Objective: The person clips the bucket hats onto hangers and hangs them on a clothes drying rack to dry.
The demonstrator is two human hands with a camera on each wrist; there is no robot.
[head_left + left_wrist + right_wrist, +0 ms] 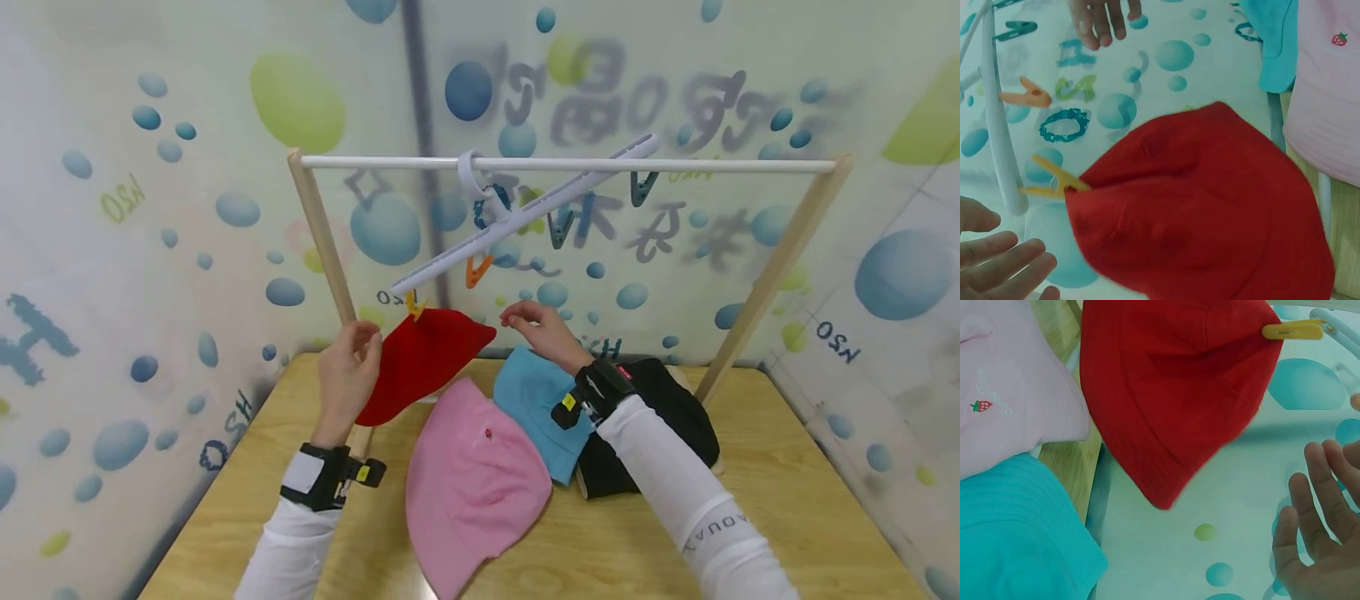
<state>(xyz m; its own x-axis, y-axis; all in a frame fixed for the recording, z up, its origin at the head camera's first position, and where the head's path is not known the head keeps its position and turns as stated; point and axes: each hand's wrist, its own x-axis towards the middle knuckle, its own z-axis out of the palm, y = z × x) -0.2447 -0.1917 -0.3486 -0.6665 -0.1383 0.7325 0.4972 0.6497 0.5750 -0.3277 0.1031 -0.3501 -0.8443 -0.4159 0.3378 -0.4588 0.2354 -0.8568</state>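
Note:
A red bucket hat [429, 360] hangs by its edge from a yellow clip [1060, 181] at the low end of a tilted white hanger [517, 221]. My left hand [349, 375] is just left of the hat; in the left wrist view its fingers [1004, 262] are spread, apart from the cloth. My right hand [546, 333] is in the air right of the hat, over a light blue hat [536, 400]. The right wrist view shows its fingers [1316, 500] loosely extended, holding nothing.
The hanger hooks over a white rail [375, 162] between wooden posts [776, 275]. An orange clip [477, 271] and dark green clips [559, 227] hang along it. A pink hat [480, 483] and a black hat [667, 412] lie on the wooden table [780, 517], against a patterned backdrop.

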